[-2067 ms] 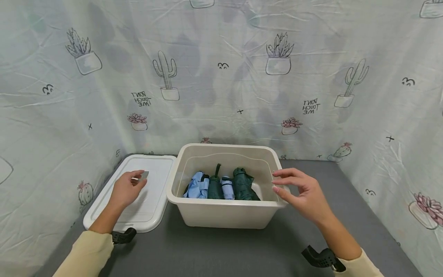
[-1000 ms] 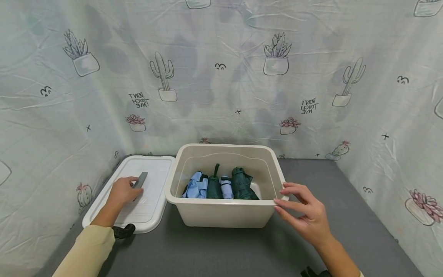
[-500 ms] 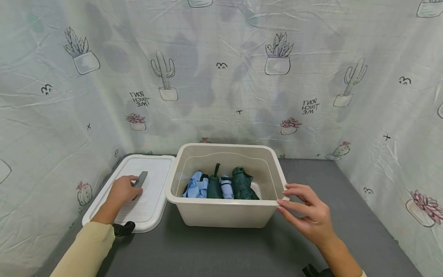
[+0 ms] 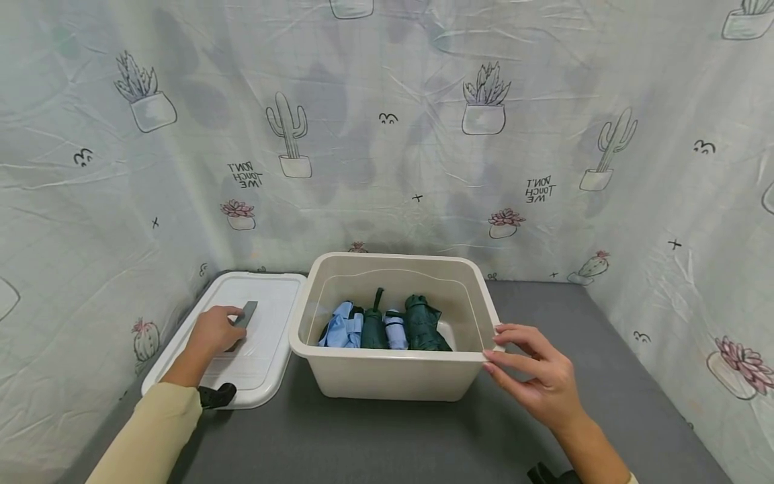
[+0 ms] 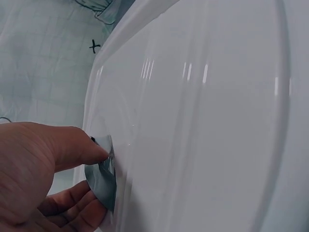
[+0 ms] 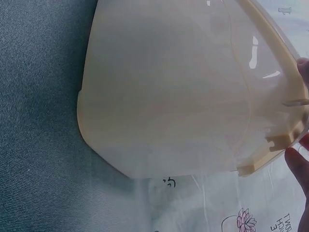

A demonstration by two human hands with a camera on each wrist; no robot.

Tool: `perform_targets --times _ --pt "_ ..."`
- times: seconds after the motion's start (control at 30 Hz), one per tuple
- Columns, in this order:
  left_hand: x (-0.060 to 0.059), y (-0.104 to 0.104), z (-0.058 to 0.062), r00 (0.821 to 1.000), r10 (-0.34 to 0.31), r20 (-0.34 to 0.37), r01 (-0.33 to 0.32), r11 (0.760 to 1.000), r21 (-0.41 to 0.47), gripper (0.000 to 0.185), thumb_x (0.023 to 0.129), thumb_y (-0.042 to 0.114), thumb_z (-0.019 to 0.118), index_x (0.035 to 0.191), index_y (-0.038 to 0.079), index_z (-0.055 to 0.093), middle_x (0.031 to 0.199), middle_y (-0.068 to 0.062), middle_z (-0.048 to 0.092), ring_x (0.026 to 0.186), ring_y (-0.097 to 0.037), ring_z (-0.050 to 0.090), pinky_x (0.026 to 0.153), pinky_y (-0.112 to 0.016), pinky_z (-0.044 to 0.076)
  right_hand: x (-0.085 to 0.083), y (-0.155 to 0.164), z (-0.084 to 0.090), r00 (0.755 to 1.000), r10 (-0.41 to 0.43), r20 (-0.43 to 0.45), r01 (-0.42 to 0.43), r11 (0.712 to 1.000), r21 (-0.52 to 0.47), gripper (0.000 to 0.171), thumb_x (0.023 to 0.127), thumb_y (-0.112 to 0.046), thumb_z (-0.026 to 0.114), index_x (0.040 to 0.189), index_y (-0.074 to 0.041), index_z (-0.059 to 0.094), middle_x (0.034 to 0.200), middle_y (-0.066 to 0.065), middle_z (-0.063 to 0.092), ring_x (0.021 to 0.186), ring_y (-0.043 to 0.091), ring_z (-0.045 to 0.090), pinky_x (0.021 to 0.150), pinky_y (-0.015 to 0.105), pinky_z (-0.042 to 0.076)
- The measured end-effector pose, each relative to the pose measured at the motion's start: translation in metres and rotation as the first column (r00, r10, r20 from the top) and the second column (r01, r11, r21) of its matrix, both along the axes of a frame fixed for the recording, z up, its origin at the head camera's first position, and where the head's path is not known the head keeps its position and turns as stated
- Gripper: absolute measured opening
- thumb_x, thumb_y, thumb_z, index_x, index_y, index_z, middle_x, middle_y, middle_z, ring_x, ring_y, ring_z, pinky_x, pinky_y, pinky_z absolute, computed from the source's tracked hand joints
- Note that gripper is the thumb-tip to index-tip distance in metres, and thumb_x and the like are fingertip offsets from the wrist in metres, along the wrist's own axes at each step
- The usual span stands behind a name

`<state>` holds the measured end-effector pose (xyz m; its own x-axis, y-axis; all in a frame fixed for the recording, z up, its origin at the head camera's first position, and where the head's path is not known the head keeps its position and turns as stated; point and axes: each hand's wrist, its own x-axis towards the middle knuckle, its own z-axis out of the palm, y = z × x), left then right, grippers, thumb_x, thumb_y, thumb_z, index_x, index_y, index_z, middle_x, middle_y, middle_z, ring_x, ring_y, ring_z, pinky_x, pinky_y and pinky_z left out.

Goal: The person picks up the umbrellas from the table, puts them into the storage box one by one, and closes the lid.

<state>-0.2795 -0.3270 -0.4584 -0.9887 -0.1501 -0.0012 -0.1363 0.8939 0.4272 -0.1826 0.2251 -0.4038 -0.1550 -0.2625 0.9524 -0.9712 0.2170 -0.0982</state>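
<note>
A cream plastic bin [image 4: 387, 354] stands open on the grey table, seen from outside as the bin wall [image 6: 169, 96] in the right wrist view. Inside lie folded umbrellas: a light blue one [image 4: 341, 326], two dark green ones [image 4: 375, 323] [image 4: 423, 323] and a small pale blue one [image 4: 396, 329]. My right hand [image 4: 492, 349] holds the bin's near right rim corner between thumb and fingers [image 6: 295, 166]. The white lid [image 4: 266, 296] lies flat to the bin's left. My left hand [image 4: 232, 329] pinches a grey tab [image 4: 246, 313] [image 5: 104, 181] on the lid [image 5: 203, 121].
Cactus-print cloth walls [image 4: 387, 134] close in the table on the left, back and right. Bare grey tabletop [image 4: 544, 302] stretches to the right of the bin and in front of it. Black wrist mounts [image 4: 216, 395] show near both sleeves.
My left hand has lowered the grey tab flat onto the lid. My right hand has dropped from above the bin to its near right rim corner. Both have been still for the last half second.
</note>
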Motion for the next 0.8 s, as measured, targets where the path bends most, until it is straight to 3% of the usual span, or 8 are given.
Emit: perform_targets --times 0.17,0.43,0.8 --pt "-0.002 0.0 0.0 1.0 -0.009 -0.004 0.009 1.0 -0.008 0.054 0.082 0.011 0.072 0.13 -0.011 0.061 0.108 -0.033 0.069 0.093 -0.04 0.067 0.069 -0.043 0.055 -0.001 -0.001 0.001 0.999 0.037 -0.011 -0.037 0.999 -0.01 0.018 0.088 -0.011 0.081 0.086 0.006 0.079 0.096 0.023 0.066 0.113 0.025 0.066 0.106 0.025 0.053" --pt "-0.008 -0.004 -0.001 1.0 -0.025 0.018 0.025 0.999 -0.022 0.056 0.083 0.014 0.075 0.132 -0.008 0.061 0.113 -0.033 0.068 0.102 -0.045 0.067 0.079 -0.051 0.057 -0.001 0.002 -0.001 1.0 0.027 -0.009 -0.027 1.0 -0.01 0.018 0.088 -0.013 0.081 0.084 0.005 0.079 0.094 0.023 0.067 0.11 0.024 0.067 0.106 0.025 0.053" --pt "-0.009 -0.017 0.002 0.986 -0.119 0.112 0.107 0.989 0.106 0.054 0.088 0.018 0.073 0.138 0.001 0.063 0.133 -0.038 0.057 0.111 -0.045 0.062 0.072 -0.04 0.058 -0.001 0.0 -0.001 0.997 0.076 0.025 -0.075 0.997 -0.028 0.014 0.085 -0.008 0.083 0.085 0.006 0.078 0.096 0.022 0.067 0.112 0.024 0.066 0.107 0.027 0.052"
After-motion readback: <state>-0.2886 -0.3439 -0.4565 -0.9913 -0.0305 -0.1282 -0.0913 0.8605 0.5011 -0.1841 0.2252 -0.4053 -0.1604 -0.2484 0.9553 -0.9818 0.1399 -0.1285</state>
